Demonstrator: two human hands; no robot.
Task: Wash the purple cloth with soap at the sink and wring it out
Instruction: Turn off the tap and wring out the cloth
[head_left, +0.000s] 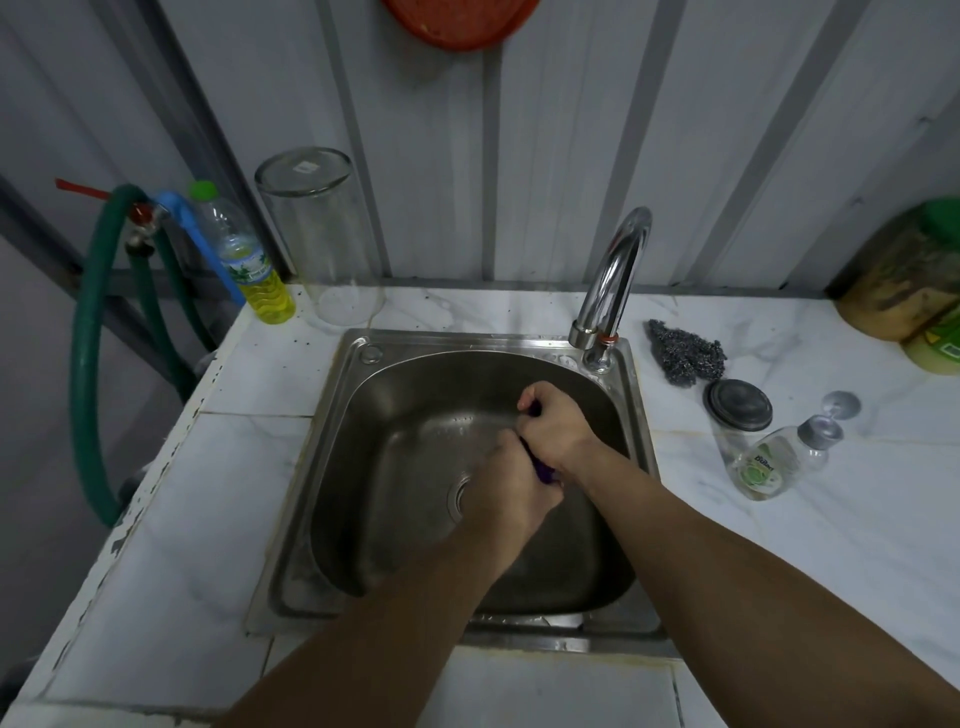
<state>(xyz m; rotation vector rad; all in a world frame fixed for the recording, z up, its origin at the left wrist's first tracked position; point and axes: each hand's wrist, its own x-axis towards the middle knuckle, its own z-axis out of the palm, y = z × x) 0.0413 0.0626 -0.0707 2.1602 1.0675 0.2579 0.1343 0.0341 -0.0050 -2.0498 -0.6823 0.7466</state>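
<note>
Both fists curl tight round the purple cloth (698, 472) over the sink (332, 431): left hand (511, 486) near, right hand (558, 423) farther. Best twisted in opposite directions, low over the basin.

Purple cloth (700, 472), green hose (85, 364), yellow-filled bottle (249, 260), marbled white counter (208, 519).

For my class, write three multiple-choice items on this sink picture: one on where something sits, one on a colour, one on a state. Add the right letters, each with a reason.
1. Where does the steel scourer lie?
A. In the sink basin
B. On the counter right of the tap
C. Beside the green hose

2. What colour is the liquid in the capped bottle?
A. Yellow
B. Red
C. Blue

3. What are the hands doing?
A. Resting flat on the counter
B. Turning the tap
C. Gripping the purple cloth over the sink

Key: 1 B, it lies on the tiles right of the tap; 2 A, the bottle's lower half shows yellow; 3 C, left hand and right hand close round it.
</note>
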